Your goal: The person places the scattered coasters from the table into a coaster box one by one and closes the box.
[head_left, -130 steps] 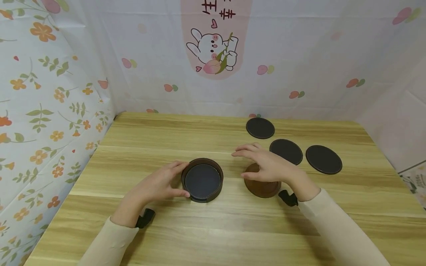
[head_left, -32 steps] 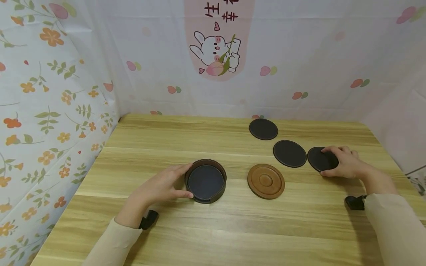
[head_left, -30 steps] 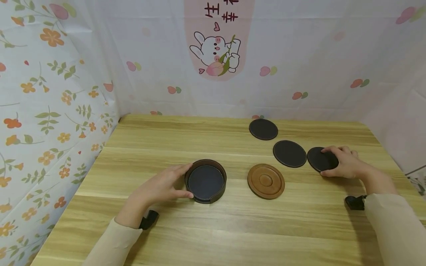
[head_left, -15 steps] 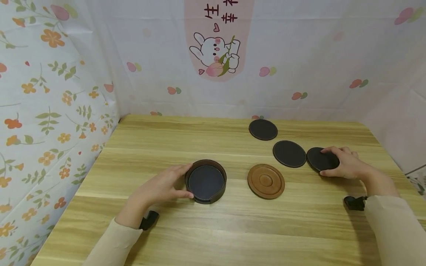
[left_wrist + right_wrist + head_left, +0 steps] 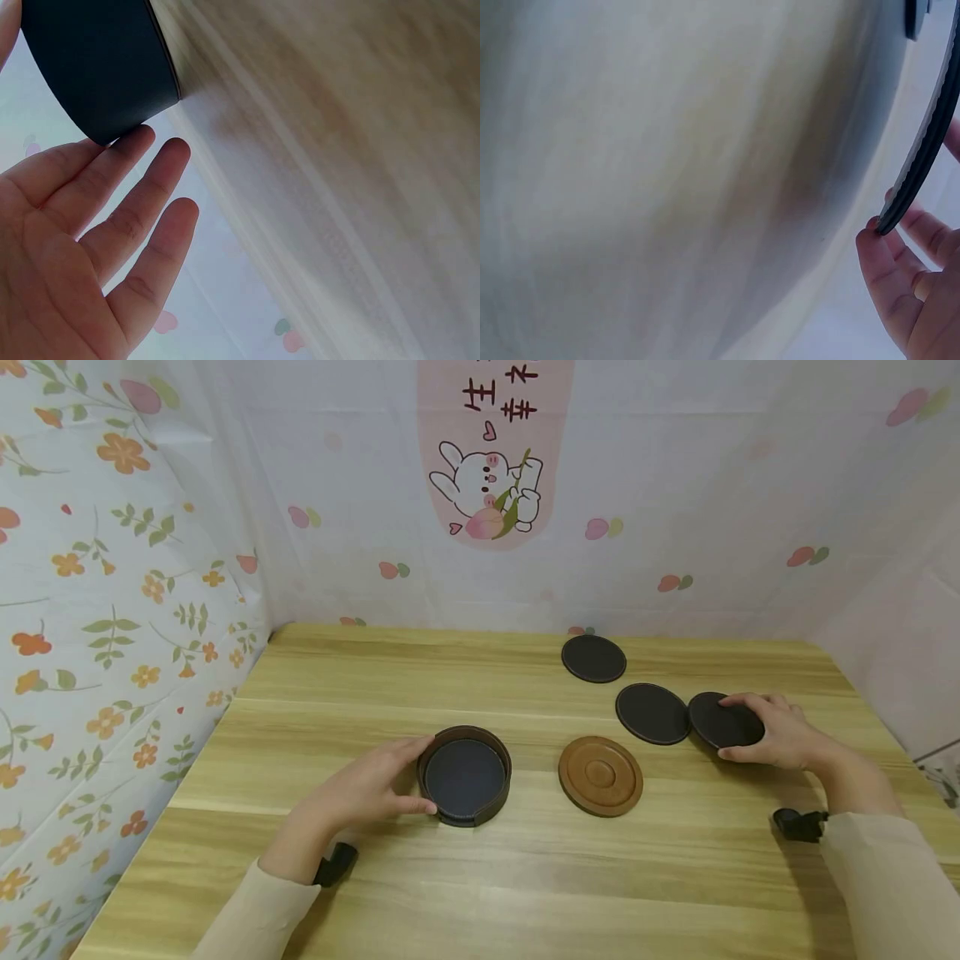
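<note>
Soft, even light filled the head view.
A pale sheen lay on the table [image 5: 525,902], soft shadows beside both sleeves [image 5: 258,910]; the wrist views left the table hazy and blurred.

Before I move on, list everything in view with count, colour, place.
table: one, wood-coloured, foreground
holder: one, dark brown, middle of table
ringed coaster: one, brown, right of holder
flat coasters: two, black, back right
held coaster: one, black, far right
cloth: pieces unclear, printed white, behind and left
wrist cameras: two, black, lower left and right
sleeves: two, cream, lower left and right
left hand: one, bare, on holder
right hand: one, bare, pinching held coaster
</note>
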A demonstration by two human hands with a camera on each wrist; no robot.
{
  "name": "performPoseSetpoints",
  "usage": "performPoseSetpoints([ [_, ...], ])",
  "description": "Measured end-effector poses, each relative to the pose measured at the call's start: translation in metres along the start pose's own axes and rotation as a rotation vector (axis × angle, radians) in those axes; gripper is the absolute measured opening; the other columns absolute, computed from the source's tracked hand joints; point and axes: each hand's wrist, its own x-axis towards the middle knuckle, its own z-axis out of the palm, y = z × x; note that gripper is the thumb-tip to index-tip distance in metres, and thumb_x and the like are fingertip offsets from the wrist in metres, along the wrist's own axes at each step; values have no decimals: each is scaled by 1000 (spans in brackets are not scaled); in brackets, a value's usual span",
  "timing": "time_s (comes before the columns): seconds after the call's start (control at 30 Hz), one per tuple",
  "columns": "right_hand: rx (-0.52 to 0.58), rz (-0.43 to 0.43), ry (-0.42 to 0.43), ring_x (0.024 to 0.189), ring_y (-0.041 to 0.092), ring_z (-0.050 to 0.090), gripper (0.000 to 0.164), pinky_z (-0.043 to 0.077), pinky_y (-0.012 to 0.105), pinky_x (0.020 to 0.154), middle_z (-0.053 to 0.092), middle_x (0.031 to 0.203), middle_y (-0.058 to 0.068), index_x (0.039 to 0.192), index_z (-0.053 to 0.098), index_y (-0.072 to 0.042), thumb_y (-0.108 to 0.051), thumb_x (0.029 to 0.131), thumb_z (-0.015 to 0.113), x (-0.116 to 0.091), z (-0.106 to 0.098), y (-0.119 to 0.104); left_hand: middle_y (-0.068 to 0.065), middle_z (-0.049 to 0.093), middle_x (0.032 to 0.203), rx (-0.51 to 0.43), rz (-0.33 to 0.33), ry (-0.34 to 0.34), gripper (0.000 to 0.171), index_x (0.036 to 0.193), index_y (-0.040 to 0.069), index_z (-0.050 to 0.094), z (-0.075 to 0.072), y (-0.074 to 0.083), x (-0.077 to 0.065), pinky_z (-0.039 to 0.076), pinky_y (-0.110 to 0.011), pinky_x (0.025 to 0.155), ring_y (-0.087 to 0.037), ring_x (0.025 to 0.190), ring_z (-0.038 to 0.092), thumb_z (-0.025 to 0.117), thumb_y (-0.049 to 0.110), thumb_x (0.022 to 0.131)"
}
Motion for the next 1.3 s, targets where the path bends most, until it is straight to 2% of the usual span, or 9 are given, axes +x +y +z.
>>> performPoseSetpoints([
  [0.4, 15, -68, 72, 126, 64, 20, 83, 28, 73, 88, 29, 141, 39, 144, 40, -6, -36, 79, 82, -1, 0, -20, -14, 45, 153, -8, -3, 1, 96, 153, 3, 37, 0, 1, 0, 38, -51, 116, -33, 142, 43, 81, 45, 80],
  [0.7, 4, -120, 94, 122, 61, 25, 82, 32, 72, 84, 32, 139, 35, 143, 42, -8, -35, 78, 84, 0, 1, -38, -14, 46, 153, -22, 7, 13, 95, 153, 3, 37, 2, -1, 0, 39, -51, 116, -33, 141, 44, 81, 44, 80],
  [0.93, 15, -171, 125, 126, 57, 27, 80, 28, 71, 90, 34, 140, 33, 141, 46, -10, -33, 75, 86, 2, 4, -51, -14, 47, 152, -8, 16, 16, 95, 152, 2, 38, 2, -1, 1, 39, -50, 115, -33, 141, 45, 82, 44, 79],
  [1.3, 37, -215, 103, 129, 55, 27, 79, 33, 72, 90, 33, 143, 27, 141, 47, -17, -34, 74, 87, 9, 14, -76, -14, 46, 153, -2, 0, 22, 95, 153, 3, 37, 4, 0, 0, 39, -51, 116, -34, 141, 44, 81, 44, 80],
])
